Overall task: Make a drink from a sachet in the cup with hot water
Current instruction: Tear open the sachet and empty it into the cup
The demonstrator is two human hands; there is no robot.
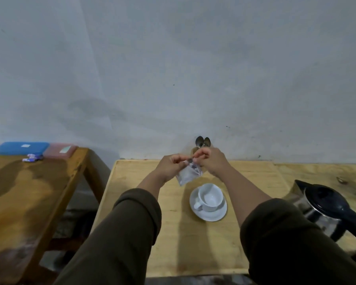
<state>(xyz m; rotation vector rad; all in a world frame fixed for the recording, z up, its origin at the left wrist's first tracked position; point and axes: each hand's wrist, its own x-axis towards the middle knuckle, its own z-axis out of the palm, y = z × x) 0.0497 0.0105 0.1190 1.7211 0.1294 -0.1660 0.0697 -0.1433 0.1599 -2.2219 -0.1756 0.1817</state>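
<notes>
A small silvery sachet (188, 173) hangs in the air above the light wooden table (173, 243). My left hand (172, 164) and my right hand (209, 160) both pinch its top edge, close together. Just below and to the right of the sachet stands a white cup (210, 197), which looks empty, on a white saucer (214, 215). At the right edge a steel kettle (321, 210) with a dark lid and handle sits on the table.
Two spoons (202, 141) stand upright in a holder against the wall, behind my hands. A darker wooden table (25, 194) at the left carries a blue box (23, 148), a pink box (60, 151) and loose sachets (32, 157). A gap separates the two tables.
</notes>
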